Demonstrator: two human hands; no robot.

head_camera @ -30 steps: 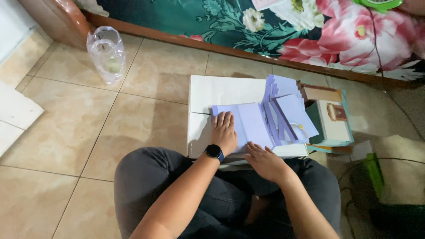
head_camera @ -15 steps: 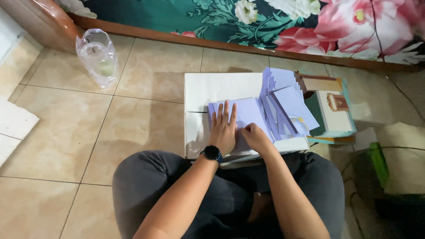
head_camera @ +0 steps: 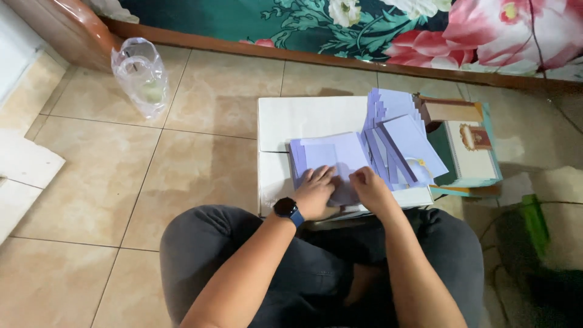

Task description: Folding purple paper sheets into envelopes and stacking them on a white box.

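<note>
Both hands press on a lilac paper sheet (head_camera: 331,159) lying on the white box (head_camera: 303,118): left hand (head_camera: 316,193) flat with fingers spread, right hand (head_camera: 370,189) loosely curled, pinching the sheet's near edge beside fanned lilac envelopes (head_camera: 401,136).

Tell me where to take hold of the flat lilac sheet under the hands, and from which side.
Take the lilac sheet by its far left corner, coming from the left. It lies flat on the white box, and the left hand and right hand cover its near edge, while the fanned stack of lilac papers crowds its right side. A pinch grip there looks least obstructed.
</note>
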